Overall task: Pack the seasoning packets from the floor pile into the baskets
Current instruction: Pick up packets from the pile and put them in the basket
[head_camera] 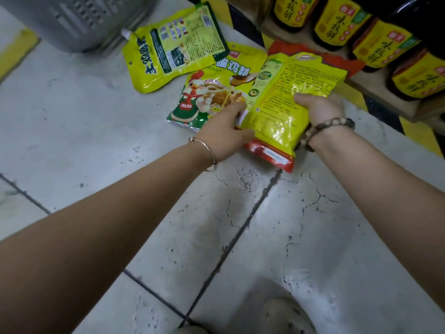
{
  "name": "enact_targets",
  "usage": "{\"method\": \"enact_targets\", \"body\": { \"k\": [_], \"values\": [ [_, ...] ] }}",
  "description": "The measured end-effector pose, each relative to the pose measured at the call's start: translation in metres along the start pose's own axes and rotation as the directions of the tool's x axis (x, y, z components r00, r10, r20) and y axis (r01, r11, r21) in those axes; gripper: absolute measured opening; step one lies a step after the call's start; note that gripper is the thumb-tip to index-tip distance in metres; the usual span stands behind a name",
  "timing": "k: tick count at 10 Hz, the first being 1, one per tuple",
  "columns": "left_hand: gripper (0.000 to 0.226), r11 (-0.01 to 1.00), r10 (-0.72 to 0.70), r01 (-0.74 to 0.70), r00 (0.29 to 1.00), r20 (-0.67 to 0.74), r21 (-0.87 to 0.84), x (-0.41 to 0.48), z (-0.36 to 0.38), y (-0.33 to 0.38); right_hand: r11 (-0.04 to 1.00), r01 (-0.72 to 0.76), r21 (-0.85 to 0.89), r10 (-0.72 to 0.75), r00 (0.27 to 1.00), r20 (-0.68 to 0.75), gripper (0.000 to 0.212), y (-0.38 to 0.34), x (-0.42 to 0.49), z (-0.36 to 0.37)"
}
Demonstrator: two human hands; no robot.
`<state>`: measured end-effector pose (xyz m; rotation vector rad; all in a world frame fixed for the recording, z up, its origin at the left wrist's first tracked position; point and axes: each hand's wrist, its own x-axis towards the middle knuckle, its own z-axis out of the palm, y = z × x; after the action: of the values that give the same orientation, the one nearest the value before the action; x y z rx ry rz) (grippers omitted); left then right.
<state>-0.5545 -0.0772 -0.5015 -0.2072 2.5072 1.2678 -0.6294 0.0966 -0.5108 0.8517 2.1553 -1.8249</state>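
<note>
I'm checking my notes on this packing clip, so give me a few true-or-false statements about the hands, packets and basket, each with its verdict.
1. The left hand and right hand both have a grip on the same yellow packet. True.
2. The chicken-print packet is already in the grey basket. False: it lies on the floor.
3. A red packet lies beneath the yellow packet. True.
4. The shelf at the right holds tin cans. False: it holds dark bottles with yellow labels.
5. The right wrist wears a bead bracelet. True.
</note>
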Motion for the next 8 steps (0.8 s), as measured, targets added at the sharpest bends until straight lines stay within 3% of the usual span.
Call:
{"method": "enact_targets", "body": {
  "k": [1, 2, 3, 4, 5, 6, 7, 8],
  "values": [
    [0.053, 0.932, -0.113, 0.092, 0.993, -0.039, -0.350, -0.015, 0.001, -0.003, 0.989, 0.069, 0.134, -0.077, 0.995, 0.058, 0.028, 0.001, -0.014, -0.044],
    [0.056, 0.789, -0.203, 0.150, 0.979, -0.022, -0.595, -0.028, 0.003, -0.001, 0.970, -0.025, 0.243, -0.019, 0.984, 0.178, 0.042, -0.004, -0.022, -0.081],
    [0.043, 0.571, -0.243, 0.338, 0.940, 0.240, -0.748, -0.033, -0.004, 0.008, 0.962, -0.088, 0.260, 0.006, 0.953, 0.302, 0.047, -0.005, -0.042, -0.079],
    [0.026, 0.467, -0.160, 0.385, 0.922, 0.353, -0.796, -0.036, -0.009, 0.008, 0.965, -0.127, 0.232, 0.010, 0.895, 0.446, 0.029, 0.002, -0.064, -0.050],
    [0.017, 0.472, -0.196, 0.344, 0.939, 0.284, -0.812, -0.048, -0.015, -0.003, 0.985, -0.092, 0.146, 0.019, 0.898, 0.439, 0.026, 0.012, -0.074, -0.016],
    [0.019, 0.466, -0.294, 0.273, 0.945, 0.144, -0.842, -0.059, -0.025, -0.025, 0.989, 0.066, -0.135, -0.014, 0.936, 0.351, 0.026, 0.016, -0.061, 0.017],
    [0.036, 0.495, -0.376, 0.215, 0.927, 0.016, -0.842, -0.068, -0.042, -0.044, 0.969, -0.099, -0.224, 0.143, 0.972, 0.187, 0.042, 0.012, -0.032, 0.047],
    [0.036, 0.473, -0.436, 0.177, 0.898, -0.055, -0.863, -0.076, -0.058, -0.064, 0.954, -0.236, -0.182, 0.279, 0.924, 0.260, 0.047, 0.001, -0.021, 0.070]
  ]
}}
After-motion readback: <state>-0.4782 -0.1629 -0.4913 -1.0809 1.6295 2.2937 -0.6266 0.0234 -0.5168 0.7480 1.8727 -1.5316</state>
